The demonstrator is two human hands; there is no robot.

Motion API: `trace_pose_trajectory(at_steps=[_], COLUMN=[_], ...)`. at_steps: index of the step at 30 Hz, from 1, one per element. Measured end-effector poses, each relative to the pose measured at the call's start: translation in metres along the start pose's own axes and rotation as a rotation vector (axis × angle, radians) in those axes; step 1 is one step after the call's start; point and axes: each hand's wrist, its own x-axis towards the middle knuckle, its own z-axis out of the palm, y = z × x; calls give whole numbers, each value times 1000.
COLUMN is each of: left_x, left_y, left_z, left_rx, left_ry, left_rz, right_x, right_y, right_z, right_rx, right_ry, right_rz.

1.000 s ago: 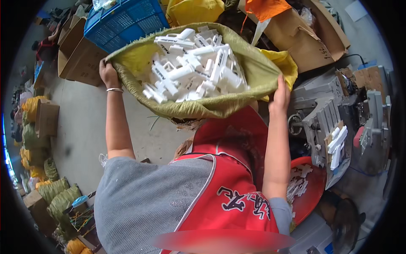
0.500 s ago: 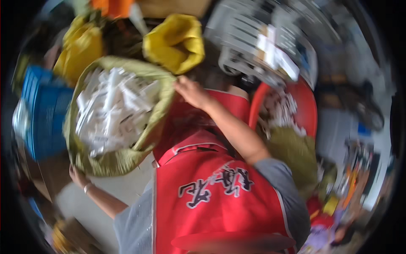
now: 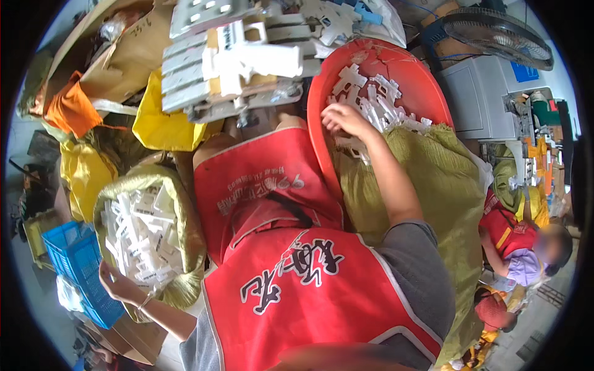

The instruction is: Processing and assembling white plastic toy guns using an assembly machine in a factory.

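Observation:
My left hand (image 3: 119, 285) is at the near left edge of an olive woven sack (image 3: 190, 238), its fingers loosely apart beside the rim. White plastic toy-gun-shaped parts (image 3: 145, 232) fill the sack, several with small dark print. Over the left side of a red tub (image 3: 317, 102) hovers my right hand (image 3: 345, 121), its fingers loosely bent and nothing visible in them. More white plastic parts (image 3: 377, 102) lie in the tub below and beyond that hand. An olive woven cloth (image 3: 414, 185) drapes over the tub's near side.
Ahead, a grey slatted stand (image 3: 185, 77) carries a white toy-gun-shaped piece (image 3: 253, 60). A blue crate (image 3: 86, 266) is left of the sack; yellow bags (image 3: 90, 185) lie beyond. A black fan (image 3: 498, 36) stands far right. Another person (image 3: 520, 247) is at the right.
My right hand has let go of the sack's rim and moved right, over the red tub. The sack now sits lower and farther from my lap. My view has shifted right.

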Motion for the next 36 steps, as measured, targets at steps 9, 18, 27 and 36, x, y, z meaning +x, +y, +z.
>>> trace_pose_trajectory(at_steps=[9,18,27,36], left_x=[4,-7,28,72], left_y=[109,150,262,359], left_z=[12,13,44,80], left_rx=[-60,-101,-462,-883], left_ry=[-374,-460,-419,-390], left_rz=[213,177,456,716], right_x=[96,132,20,-68], right_y=[128,161,61,0], right_z=[-142,-176,-98,-82], right_rx=[-825,-1072,-858,529], right_ry=[686,518,245,164], right_rz=[140,70,-299,35])
